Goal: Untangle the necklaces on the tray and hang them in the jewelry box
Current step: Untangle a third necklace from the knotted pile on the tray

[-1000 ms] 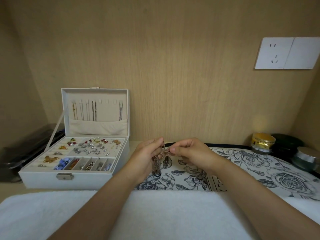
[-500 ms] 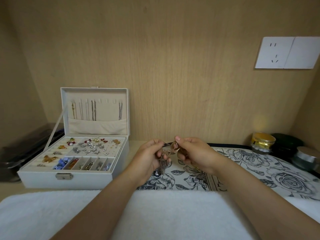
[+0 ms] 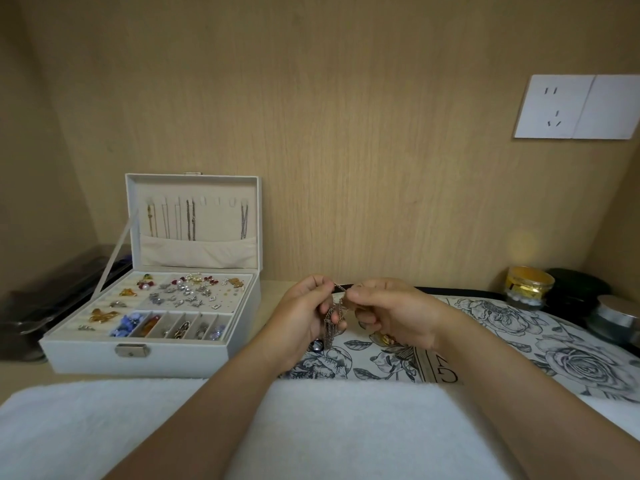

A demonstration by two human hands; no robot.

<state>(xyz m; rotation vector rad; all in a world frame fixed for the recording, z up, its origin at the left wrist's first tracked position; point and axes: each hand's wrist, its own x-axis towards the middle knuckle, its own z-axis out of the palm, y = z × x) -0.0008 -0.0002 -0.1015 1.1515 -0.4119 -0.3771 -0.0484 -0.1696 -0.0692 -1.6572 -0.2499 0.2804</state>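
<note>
At the centre of the frame we hold a bunch of tangled necklaces (image 3: 333,318) between both hands, above the left end of the flower-printed tray (image 3: 519,327). Our left hand (image 3: 300,322) has thumb and fingers pinched together on the chains, and the loose strands hang down in front of its palm. Our right hand (image 3: 391,311) pinches the top of the same bunch, its fingertips just beside those of the left. Something gold (image 3: 383,338) shows under the right hand; we cannot tell what it is. At the left of the frame the white jewelry box (image 3: 149,355) stands open, with several chains (image 3: 190,220) hanging inside its raised lid. A white towel (image 3: 86,424) lies across the bottom of the frame.
</note>
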